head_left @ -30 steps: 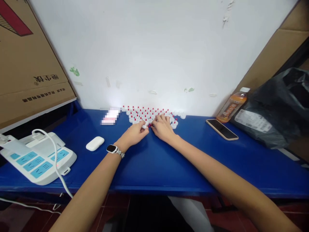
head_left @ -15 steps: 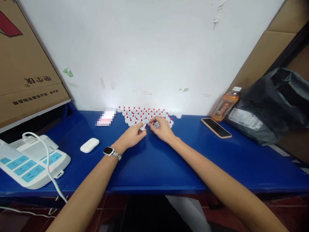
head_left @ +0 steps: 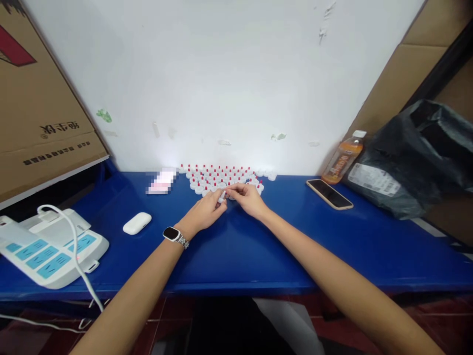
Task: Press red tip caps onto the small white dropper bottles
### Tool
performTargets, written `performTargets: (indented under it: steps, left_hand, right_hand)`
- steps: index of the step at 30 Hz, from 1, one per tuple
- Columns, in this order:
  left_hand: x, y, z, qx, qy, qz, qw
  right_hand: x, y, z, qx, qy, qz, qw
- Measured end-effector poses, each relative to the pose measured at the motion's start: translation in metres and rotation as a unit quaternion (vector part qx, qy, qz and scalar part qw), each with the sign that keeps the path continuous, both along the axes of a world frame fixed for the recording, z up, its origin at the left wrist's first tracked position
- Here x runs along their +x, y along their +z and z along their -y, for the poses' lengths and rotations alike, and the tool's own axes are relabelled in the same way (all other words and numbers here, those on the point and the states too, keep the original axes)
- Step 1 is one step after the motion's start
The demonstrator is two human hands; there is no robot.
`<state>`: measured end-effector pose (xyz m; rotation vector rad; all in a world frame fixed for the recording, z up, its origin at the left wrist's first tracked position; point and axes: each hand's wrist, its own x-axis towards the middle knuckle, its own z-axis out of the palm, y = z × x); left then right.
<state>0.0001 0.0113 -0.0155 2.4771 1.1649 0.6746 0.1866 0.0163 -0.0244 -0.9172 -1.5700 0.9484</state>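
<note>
My left hand (head_left: 206, 211) is closed around a small white plastic cap (head_left: 222, 196), held tilted between the thumb and fingers. Right beside it, my right hand (head_left: 249, 199) has its fingertips pinched together at the tip of that cap. Whatever those fingertips hold is too small and hidden to make out. Just beyond both hands stand several rows of white caps with red tips (head_left: 206, 189), packed closely against the wall. A few white caps without red tips (head_left: 272, 176) sit at the right end of the rows.
On the blue table (head_left: 244, 256) a white earbud case (head_left: 137, 223) and a white power strip (head_left: 51, 266) lie at left. To the right are a phone (head_left: 330, 194), an orange drink bottle (head_left: 342, 160) and a black plastic bag (head_left: 406, 162). A cardboard box (head_left: 48, 98) stands far left.
My right hand has moved slightly left and down to meet the white cap in my left hand. The left hand has shifted a little, turning the cap more upright.
</note>
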Motion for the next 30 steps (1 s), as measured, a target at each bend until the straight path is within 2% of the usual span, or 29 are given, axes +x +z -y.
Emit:
performTargets:
  steps: [8, 13, 19, 22, 26, 28, 30]
  left_hand:
    - [0.002, 0.000, 0.002, -0.012, -0.009, 0.015, 1.000]
    - [0.002, -0.001, 0.004, -0.002, -0.026, 0.001, 1.000]
    - [0.003, 0.000, 0.006, 0.008, -0.026, 0.007, 1.000]
    - [0.001, -0.004, 0.004, 0.013, -0.037, 0.009, 0.999]
    - [-0.002, -0.007, 0.000, 0.032, -0.084, 0.033, 0.995]
    - [-0.002, -0.007, -0.002, 0.011, -0.094, 0.056, 0.994]
    - [0.001, -0.007, -0.003, -0.017, -0.084, 0.078, 0.993]
  right_hand:
    - [-0.002, 0.000, 0.000, -0.023, -0.022, -0.062, 0.998]
    - [-0.005, -0.002, 0.001, -0.006, -0.011, -0.033, 0.999]
    - [-0.012, -0.001, 0.007, 0.011, -0.067, -0.058, 0.996]
    - [-0.016, 0.001, 0.016, 0.037, -0.077, -0.007, 0.996]
    - [-0.028, 0.003, 0.032, 0.131, -0.071, 0.110, 0.983]
    - [-0.032, 0.003, 0.036, 0.165, -0.078, 0.126, 0.975]
    - [-0.033, 0.003, 0.036, 0.168, -0.078, 0.124, 0.975]
